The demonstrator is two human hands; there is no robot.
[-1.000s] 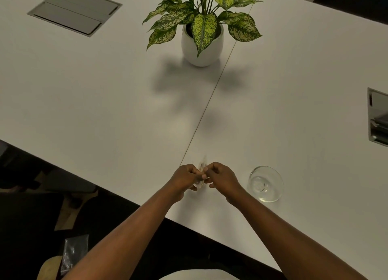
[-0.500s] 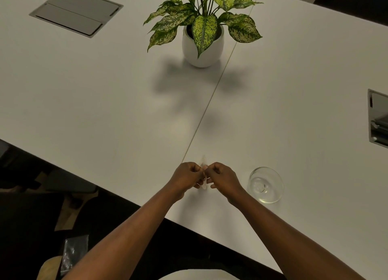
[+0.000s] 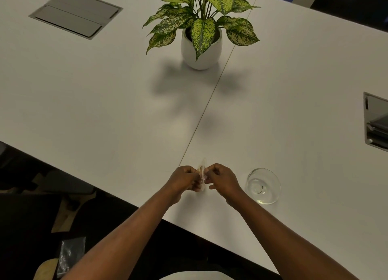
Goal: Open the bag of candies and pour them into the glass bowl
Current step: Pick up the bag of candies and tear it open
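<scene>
Head view: left hand [image 3: 184, 178] and right hand [image 3: 220, 178] pinched candy bag [image 3: 202, 174] above table [image 3: 105, 112], slightly wider apart than earlier. Probably still sealed; glass bowl [image 3: 263, 186] just right, empty.

A wide white matte table [image 3: 105, 95] is seen, divided by a thin seam running toward a white rounded ceramic pot [image 3: 201, 53] holding a green variegated leafy plant [image 3: 201, 17]. Soft shadows are cast on the tabletop in front of the pot. Left of the pot, a grey rectangular metal hatch [image 3: 75, 13] is set flush; far right of it, an open metal-rimmed recess [image 3: 375, 120] is cut. Below the near table edge, dim dark floor [image 3: 25, 195] is visible.
</scene>
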